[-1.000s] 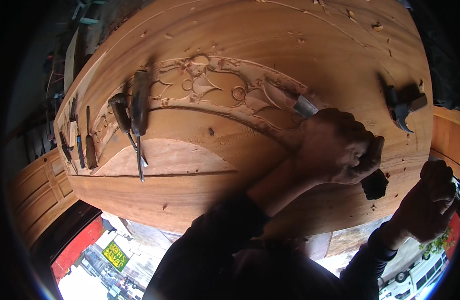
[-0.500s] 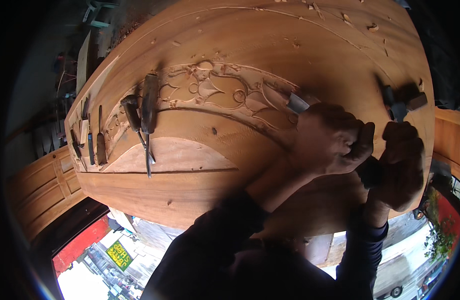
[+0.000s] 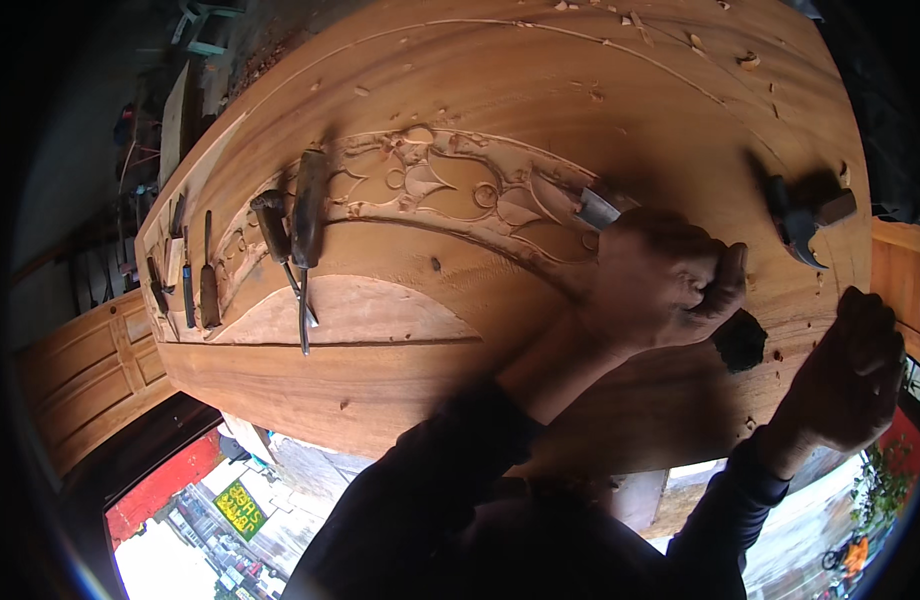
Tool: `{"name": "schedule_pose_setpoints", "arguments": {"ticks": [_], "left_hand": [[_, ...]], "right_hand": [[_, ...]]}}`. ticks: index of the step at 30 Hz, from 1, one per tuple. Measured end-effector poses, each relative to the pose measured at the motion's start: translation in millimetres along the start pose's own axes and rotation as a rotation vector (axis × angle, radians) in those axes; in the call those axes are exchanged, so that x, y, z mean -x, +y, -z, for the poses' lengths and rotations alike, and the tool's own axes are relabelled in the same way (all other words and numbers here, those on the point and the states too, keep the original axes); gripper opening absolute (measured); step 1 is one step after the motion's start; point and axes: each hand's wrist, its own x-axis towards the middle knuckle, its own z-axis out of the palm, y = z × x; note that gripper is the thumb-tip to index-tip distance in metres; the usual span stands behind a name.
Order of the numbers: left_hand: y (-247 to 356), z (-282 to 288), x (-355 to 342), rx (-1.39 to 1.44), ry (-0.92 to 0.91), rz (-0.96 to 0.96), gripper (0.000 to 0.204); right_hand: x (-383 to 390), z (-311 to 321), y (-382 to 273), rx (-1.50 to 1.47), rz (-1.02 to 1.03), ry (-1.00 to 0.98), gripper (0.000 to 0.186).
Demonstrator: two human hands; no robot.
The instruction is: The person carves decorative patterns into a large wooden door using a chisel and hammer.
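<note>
Left hand clenched round the chisel, blade slanting upper-left toward the carved relief, right hand balled lower right!

Workpiece: broad reddish-brown wooden panel with a curved carved band of petal shapes and circles.
Left hand: closed around a flat-bladed steel chisel, blade tip at the band.
Right hand: closed fist near the panel's right edge, apart from the left.
Laid tools: two dark-handled metal carving tools, shafts crossing.
Far right: dark tool with curved, pointed tip, on the panel.
</note>
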Motion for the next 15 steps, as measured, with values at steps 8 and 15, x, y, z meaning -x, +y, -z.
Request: {"name": "schedule_pose_setpoints", "arguments": {"ticks": [8, 15], "left_hand": [[-4, 1, 2, -0.048, -0.068, -0.072, 0.031], [3, -1, 13, 0.023, -0.063, -0.015, 0.036]], "right_hand": [[10, -10, 28, 0.286, 0.197, -0.159, 0.026], [33, 33, 1, 0.439, 0.248, -0.176, 0.030]]}}
